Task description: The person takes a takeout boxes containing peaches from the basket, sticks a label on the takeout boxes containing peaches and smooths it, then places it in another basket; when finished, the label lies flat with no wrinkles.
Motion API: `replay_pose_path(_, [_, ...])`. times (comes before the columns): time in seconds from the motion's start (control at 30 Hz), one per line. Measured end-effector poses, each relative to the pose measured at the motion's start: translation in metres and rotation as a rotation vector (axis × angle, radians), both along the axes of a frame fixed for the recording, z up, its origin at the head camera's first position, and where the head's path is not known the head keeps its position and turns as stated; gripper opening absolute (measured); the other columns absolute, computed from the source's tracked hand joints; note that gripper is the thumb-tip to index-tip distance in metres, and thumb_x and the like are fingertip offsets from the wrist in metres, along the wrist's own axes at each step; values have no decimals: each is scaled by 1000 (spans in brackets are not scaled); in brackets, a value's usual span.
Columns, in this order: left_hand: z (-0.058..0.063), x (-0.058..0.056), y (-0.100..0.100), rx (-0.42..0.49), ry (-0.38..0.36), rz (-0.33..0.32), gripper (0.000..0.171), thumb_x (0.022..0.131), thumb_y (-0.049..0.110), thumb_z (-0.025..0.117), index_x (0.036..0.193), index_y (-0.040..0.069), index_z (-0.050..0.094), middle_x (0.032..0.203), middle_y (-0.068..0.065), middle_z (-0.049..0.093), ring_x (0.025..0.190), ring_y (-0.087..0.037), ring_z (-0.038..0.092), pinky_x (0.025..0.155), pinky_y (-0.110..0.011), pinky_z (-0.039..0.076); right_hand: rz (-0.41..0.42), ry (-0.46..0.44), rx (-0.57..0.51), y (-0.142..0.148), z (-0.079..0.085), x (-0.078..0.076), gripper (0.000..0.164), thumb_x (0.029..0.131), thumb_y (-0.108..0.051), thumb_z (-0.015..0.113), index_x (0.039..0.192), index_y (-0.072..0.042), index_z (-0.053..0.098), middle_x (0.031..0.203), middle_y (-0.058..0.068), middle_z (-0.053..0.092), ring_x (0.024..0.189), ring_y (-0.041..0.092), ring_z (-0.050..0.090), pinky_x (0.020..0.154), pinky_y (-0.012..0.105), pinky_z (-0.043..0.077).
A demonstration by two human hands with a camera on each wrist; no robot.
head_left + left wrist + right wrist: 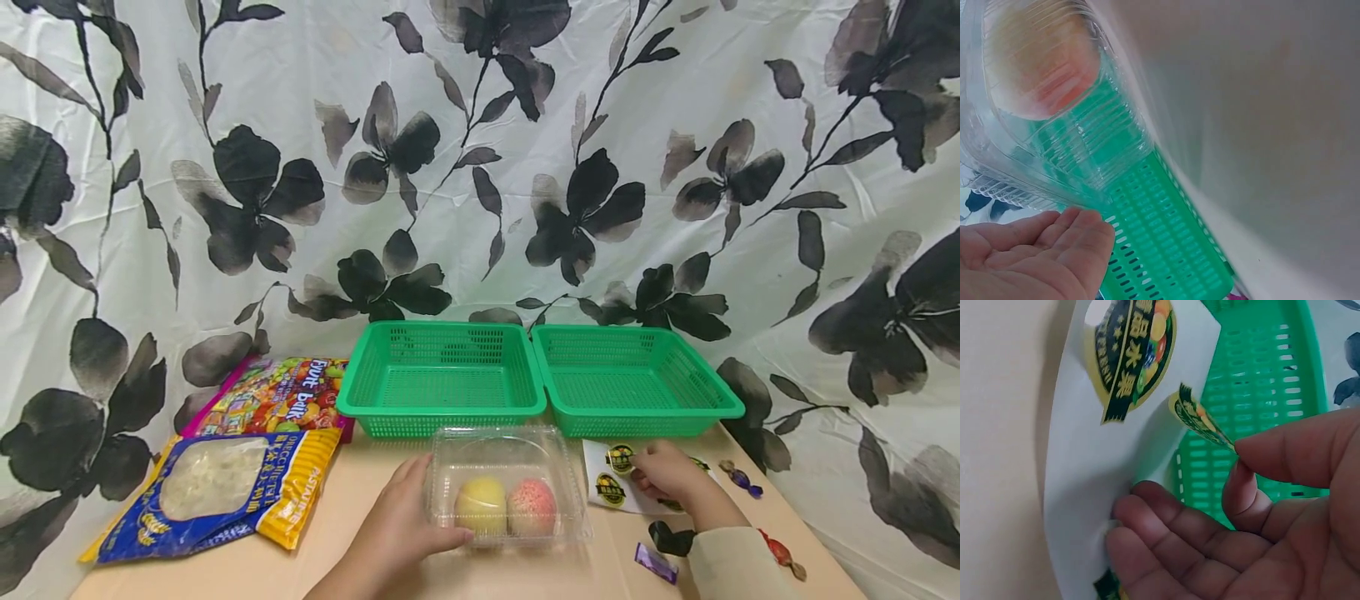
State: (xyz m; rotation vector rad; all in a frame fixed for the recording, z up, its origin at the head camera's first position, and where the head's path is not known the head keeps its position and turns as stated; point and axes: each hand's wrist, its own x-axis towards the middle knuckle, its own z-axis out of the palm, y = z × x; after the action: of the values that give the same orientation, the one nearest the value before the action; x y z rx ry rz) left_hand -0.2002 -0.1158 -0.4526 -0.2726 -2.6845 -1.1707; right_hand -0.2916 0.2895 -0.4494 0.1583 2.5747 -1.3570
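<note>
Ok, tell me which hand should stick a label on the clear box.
Probably the right hand: it pinches a label by its edge, just right of the clear box. The left hand, at the box's left side, holds no label.

Indoor spot, exact kind of room unclear, floral cloth (480,225) hanging behind a pale counter (247,577), green plastic baskets (442,426), pasta bag (217,479).

Head view from above, forward-down — wrist views close, tilted — clear container (498,464) in head and left wrist.
</note>
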Motion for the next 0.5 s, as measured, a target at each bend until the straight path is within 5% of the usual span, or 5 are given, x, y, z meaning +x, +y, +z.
replay_pose_path(0.23, [2, 0, -1, -10, -7, -12, 117, 53, 51, 99, 147, 2, 49, 143, -13, 56, 132, -34, 54, 109, -56, 46, 8, 0, -30, 0, 10, 6, 25, 106, -15, 41, 113, 8, 48, 102, 23, 63, 76, 22, 60, 66, 38, 55])
replay_pose_path(0.5, [8, 2, -1, -17, -15, 6, 115, 56, 54, 97, 146, 0, 49, 145, -17, 55, 133, -39, 53, 109, -58, 46, 41, 107, 0, -9, 23, 15, 25, 108, -15, 44, 95, 5, 53, 103, 21, 67, 87, 25, 68, 70, 38, 56])
